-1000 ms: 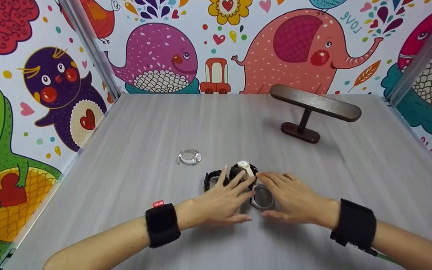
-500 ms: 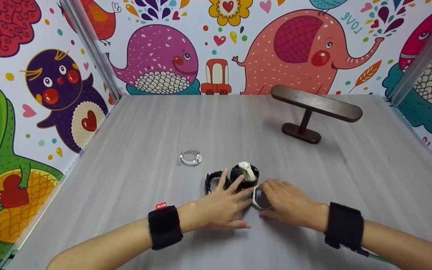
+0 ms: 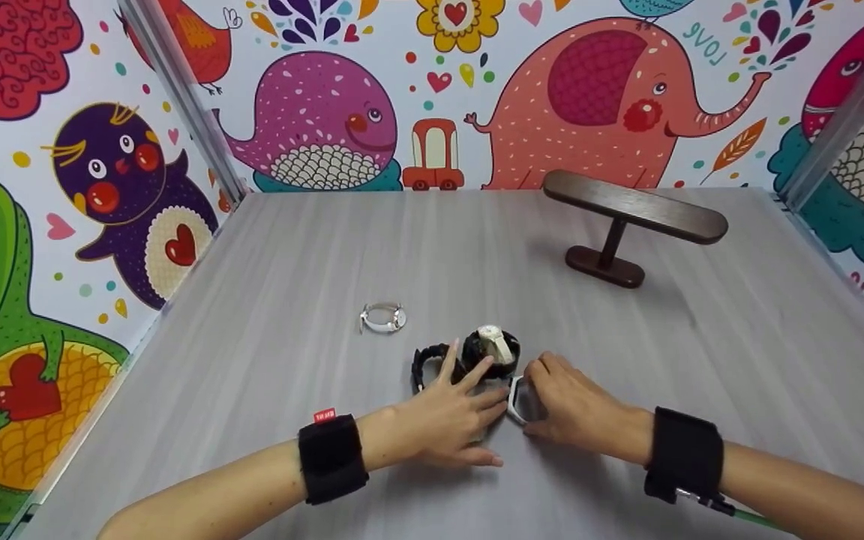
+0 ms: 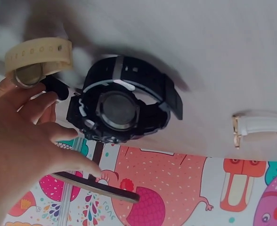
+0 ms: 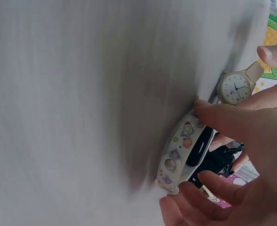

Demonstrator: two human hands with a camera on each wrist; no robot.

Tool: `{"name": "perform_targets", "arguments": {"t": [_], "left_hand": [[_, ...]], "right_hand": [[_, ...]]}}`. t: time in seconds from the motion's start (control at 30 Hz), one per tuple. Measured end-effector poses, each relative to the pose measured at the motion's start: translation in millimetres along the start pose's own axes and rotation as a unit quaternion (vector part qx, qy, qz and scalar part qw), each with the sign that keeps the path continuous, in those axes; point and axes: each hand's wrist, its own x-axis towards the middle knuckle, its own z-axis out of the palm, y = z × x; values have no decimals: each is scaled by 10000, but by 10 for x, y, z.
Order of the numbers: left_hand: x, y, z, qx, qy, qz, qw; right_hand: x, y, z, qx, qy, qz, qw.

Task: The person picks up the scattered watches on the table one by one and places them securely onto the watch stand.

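My right hand [image 3: 544, 401] pinches a white fitness band [image 3: 516, 397] with small coloured figures, tilted up on its edge on the grey table [image 3: 289, 247]. In the right wrist view, thumb and fingers [image 5: 232, 122] close on the band [image 5: 181, 157]. My left hand [image 3: 469, 390] lies flat with spread fingers, its tips touching a black watch [image 3: 426, 362]. A second black watch [image 3: 477, 351] carries a cream watch [image 3: 493, 341] on top. The left wrist view shows the black watch [image 4: 122, 108] and the cream strap [image 4: 37, 56] beside my fingers [image 4: 30, 127].
A small white-strapped watch [image 3: 382, 317] lies alone to the left of the pile. A dark wooden T-shaped stand [image 3: 631, 217] is at the back right. Cartoon-printed walls [image 3: 432, 90] enclose the table on three sides.
My right hand has drawn back a little and curled round the white band, tipping it from flat onto its edge. My left hand has barely moved.
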Motion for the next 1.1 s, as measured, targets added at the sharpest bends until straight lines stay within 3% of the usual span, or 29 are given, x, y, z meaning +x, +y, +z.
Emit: {"name": "perform_targets", "arguments": {"t": [0.23, 0.53, 0.77, 0.93, 1.1], "left_hand": [[31, 22, -40, -3, -111, 74, 9999], [84, 16, -79, -240, -154, 74, 9996], [172, -150, -283, -983, -59, -189, 9950], [262, -326, -461, -1758, 461, -642, 9812], [475, -443, -606, -2687, 1492, -738, 9487]], "right_hand": [[-2, -7, -60, 183, -338, 491, 9981], [-11, 21, -62, -37, -565, 481, 9972], [-32, 67, -158, -15, -354, 362, 9987], [-35, 133, -321, -33, 129, 271, 9995], [-17, 207, -533, 232, 727, 501, 9958]]}}
